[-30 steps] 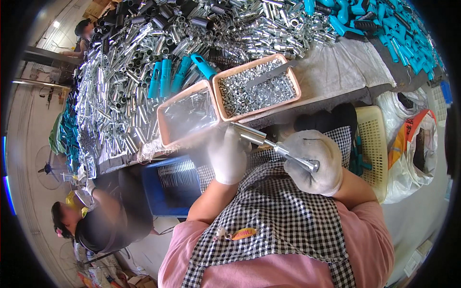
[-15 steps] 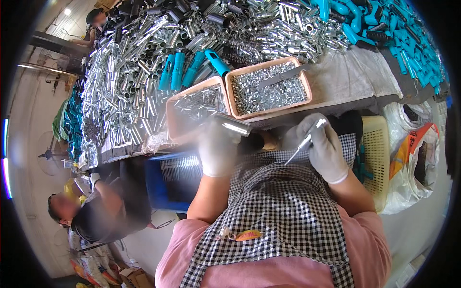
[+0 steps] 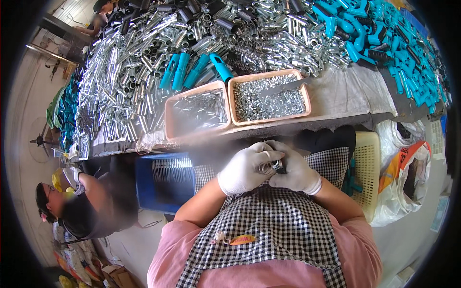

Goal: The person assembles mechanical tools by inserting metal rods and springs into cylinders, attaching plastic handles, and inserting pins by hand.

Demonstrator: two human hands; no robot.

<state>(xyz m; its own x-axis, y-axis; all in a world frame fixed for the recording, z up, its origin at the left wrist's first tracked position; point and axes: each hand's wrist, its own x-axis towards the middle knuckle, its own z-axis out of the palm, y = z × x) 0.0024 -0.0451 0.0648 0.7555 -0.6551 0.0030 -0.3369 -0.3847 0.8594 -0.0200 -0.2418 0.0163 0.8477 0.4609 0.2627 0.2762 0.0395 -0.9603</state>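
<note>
My white-gloved hands meet in front of my lap, below the table's front edge. My left hand point(image 3: 246, 169) is closed round a shiny metal tube point(image 3: 265, 167), whose round open end points toward me. Against it, my right hand point(image 3: 298, 174) has its fingers curled round a second metal piece point(image 3: 277, 164); only a small round end shows between the gloves. The rest of both parts is hidden by the fingers. Just beyond my hands, a pink tray point(image 3: 269, 120) holds many small silver metal pieces and a flat grey strip. Beside it, another pink tray point(image 3: 169, 117) holds thin metal pins.
Metal tubes point(image 3: 144, 72) are heaped over the table's left and middle, with teal housings point(image 3: 357, 43) at right. A blue bin point(image 3: 144, 185) stands left of my lap; a yellow basket point(image 3: 367, 168) and white sacks point(image 3: 398, 206) stand right. A person point(image 3: 91, 201) sits at far left.
My hands have come together from apart. The left brought its metal tube inward from near the trays; the right moved left, and its thin-rodded metal piece is now mostly hidden.
</note>
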